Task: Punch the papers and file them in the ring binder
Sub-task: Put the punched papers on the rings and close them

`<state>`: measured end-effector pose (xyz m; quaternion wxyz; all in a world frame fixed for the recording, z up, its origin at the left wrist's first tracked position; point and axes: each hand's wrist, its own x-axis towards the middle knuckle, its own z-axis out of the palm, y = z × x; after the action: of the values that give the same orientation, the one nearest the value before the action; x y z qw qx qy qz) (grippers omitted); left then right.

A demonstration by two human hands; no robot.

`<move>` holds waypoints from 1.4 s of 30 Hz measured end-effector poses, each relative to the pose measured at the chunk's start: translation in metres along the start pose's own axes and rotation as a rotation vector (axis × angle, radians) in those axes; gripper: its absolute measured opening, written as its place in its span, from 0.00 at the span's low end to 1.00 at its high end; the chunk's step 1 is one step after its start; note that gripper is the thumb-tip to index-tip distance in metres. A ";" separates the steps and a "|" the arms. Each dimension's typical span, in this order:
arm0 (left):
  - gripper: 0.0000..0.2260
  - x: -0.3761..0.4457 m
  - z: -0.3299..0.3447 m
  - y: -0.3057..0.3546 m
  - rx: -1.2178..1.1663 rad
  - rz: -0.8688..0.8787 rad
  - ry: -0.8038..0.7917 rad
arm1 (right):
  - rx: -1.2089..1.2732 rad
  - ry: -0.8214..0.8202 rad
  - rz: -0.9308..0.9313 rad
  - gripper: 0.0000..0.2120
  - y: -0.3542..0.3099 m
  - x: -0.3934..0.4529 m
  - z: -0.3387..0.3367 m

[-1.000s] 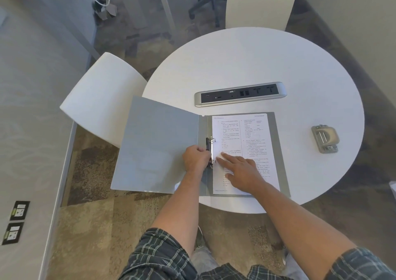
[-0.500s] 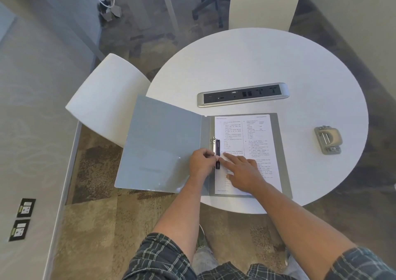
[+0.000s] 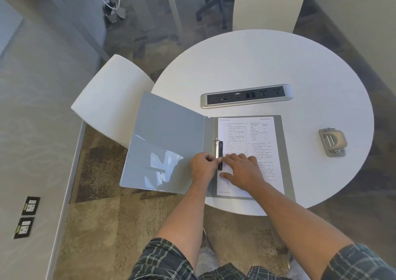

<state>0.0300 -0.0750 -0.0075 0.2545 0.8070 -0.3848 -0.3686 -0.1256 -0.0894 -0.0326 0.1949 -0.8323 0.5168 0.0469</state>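
On the open grey ring binder (image 3: 167, 142), the left hand (image 3: 202, 168) pinches the black clamp bar (image 3: 220, 156) while the right hand (image 3: 242, 171) lies flat, holding nothing, on the printed papers (image 3: 257, 138).

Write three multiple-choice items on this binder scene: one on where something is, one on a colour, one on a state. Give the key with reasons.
1. Where is the hole punch?
A. On the table, right of the binder
B. On the binder's left cover
C. On a chair

2. What colour is the ring binder?
A. Red
B. Grey
C. Black

3. How does the binder lie?
A. Shut
B. Standing upright
C. Open, with papers on its right half

Key: 1 A, the punch sits alone on the white tabletop; 2 B, both covers are grey; 3 C, the left hand is at the ring clip while the right hand presses the page.
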 end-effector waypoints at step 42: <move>0.08 0.004 -0.016 0.001 -0.144 -0.163 -0.100 | -0.031 -0.008 -0.059 0.35 0.006 0.033 -0.006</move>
<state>0.0435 -0.0771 0.0013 0.2613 0.7960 -0.3027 -0.4545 -0.1161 -0.1218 -0.0374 0.1854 -0.8498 0.4906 0.0527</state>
